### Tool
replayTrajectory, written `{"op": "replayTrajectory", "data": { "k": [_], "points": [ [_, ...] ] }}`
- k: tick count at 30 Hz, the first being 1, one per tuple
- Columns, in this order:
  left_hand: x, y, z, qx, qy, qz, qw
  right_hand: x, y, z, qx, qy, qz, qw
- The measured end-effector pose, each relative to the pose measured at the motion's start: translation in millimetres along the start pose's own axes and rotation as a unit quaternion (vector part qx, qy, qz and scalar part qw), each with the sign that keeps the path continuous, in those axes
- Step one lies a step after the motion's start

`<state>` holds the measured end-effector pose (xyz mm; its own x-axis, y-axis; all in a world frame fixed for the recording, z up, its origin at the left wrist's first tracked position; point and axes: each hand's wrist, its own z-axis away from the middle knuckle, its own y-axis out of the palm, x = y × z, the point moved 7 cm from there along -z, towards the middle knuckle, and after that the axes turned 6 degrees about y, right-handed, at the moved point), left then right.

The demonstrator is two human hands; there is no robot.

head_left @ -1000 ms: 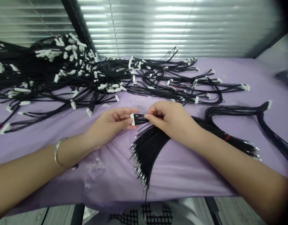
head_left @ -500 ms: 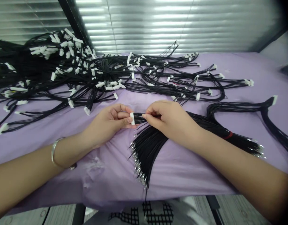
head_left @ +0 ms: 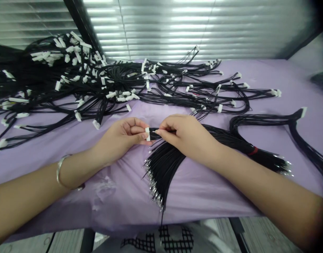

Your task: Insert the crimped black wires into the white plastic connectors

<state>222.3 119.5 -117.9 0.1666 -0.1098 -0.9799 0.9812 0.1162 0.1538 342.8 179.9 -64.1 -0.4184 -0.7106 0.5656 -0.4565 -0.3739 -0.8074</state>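
Observation:
My left hand point(head_left: 122, 138) pinches a small white connector point(head_left: 147, 134) between thumb and fingers, just above the purple table cover point(head_left: 203, 189). Right beside it, my right hand point(head_left: 185, 135) pinches a thin black wire point(head_left: 153, 133) at the connector's right face. Under my right hand a bundle of loose black wires point(head_left: 164, 165) with bare metal terminals fans out toward the table's front edge. A red band point(head_left: 253, 151) ties that bundle near my right forearm.
A big heap of black wire harnesses with white connectors point(head_left: 72, 80) covers the back left and middle of the table. More finished harnesses point(head_left: 216, 96) lie behind my hands, and a looped black harness point(head_left: 269, 121) lies at the right. Window blinds point(head_left: 190, 28) stand behind.
My right hand's fingertips have moved slightly left, closer to the white connector. My left hand stays in place, holding the connector.

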Motion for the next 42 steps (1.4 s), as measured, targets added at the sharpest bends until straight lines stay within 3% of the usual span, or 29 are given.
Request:
{"op": "replayTrajectory", "data": {
  "k": [13, 19, 27, 34, 42],
  "points": [
    [-2.2, 4.6, -0.6, 0.016, 0.001, 0.002, 1.0, -3.0, 8.9, -0.1, 0.002, -0.016, -0.066, 0.998],
    [-2.4, 5.6, 0.0, 0.017, 0.016, -0.004, 1.0, 3.5, 7.3, 2.7, -0.04, -0.017, -0.038, 0.998],
    [-1.3, 2.8, -1.2, 0.01, 0.013, 0.038, 0.999, 5.9, 1.9, 6.3, -0.039, -0.044, -0.049, 0.997],
    [-2.6, 3.3, -0.2, 0.006, 0.02, 0.034, 0.999, -8.1, 2.2, 4.7, -0.076, 0.034, -0.143, 0.986],
    [-2.2, 3.4, -0.5, 0.022, 0.022, 0.034, 0.999, -5.3, 3.3, 2.2, -0.062, 0.02, -0.134, 0.989]
  ]
}}
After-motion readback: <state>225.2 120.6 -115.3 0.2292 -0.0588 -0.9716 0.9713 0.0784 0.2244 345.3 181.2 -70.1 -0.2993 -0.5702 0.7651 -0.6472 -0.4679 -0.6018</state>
